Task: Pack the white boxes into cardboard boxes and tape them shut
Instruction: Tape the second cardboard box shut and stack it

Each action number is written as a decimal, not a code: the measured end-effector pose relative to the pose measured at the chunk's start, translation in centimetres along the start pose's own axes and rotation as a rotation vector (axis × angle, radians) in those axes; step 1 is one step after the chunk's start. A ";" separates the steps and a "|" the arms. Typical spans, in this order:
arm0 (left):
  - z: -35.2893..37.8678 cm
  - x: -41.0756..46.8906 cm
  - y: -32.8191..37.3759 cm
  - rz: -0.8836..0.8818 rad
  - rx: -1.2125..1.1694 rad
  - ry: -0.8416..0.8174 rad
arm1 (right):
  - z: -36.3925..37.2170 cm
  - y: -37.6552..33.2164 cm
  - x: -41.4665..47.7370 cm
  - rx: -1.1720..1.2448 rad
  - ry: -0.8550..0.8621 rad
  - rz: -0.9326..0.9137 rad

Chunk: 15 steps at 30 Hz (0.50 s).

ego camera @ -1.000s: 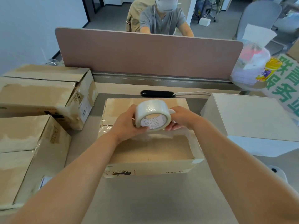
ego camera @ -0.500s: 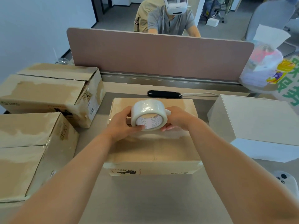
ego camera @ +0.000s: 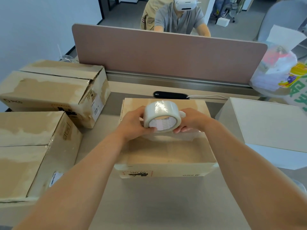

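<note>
A roll of clear packing tape (ego camera: 162, 112) is held above a closed cardboard box (ego camera: 166, 153) in the middle of the desk. My left hand (ego camera: 132, 125) grips the roll's left side. My right hand (ego camera: 191, 120) holds its right side, fingers at the loose tape end. Clear tape lies across the box top under the roll. A white box (ego camera: 265, 123) sits on the desk to the right of the cardboard box.
Two more taped cardboard boxes stand on the left, one far (ego camera: 54, 90) and one near (ego camera: 33, 150). A pink divider panel (ego camera: 166, 53) runs along the desk's back, with a person seated behind it. A plastic bag (ego camera: 279, 72) sits at the back right.
The view has shifted, so everything sits further right and lower in frame. Both hands still hold the tape roll over the same box, and the roll has tilted slightly.
</note>
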<state>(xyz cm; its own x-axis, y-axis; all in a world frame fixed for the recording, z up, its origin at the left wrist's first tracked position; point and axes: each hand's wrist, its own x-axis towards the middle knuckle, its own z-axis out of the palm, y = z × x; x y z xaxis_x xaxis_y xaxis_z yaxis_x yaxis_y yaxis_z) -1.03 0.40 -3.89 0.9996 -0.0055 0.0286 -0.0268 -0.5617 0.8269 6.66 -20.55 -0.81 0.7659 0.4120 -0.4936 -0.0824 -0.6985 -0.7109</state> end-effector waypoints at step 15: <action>-0.6 -1.0 -1.8 -0.047 -0.245 0.045 | 2.0 -2.3 1.1 0.061 -0.085 -0.031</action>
<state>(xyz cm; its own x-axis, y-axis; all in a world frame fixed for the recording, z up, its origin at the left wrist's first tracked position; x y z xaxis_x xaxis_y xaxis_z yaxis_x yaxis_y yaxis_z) -2.00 1.88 -5.06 0.9984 0.0559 0.0071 0.0125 -0.3426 0.9394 6.42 -17.38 -0.73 0.7122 0.4828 -0.5095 -0.0997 -0.6490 -0.7543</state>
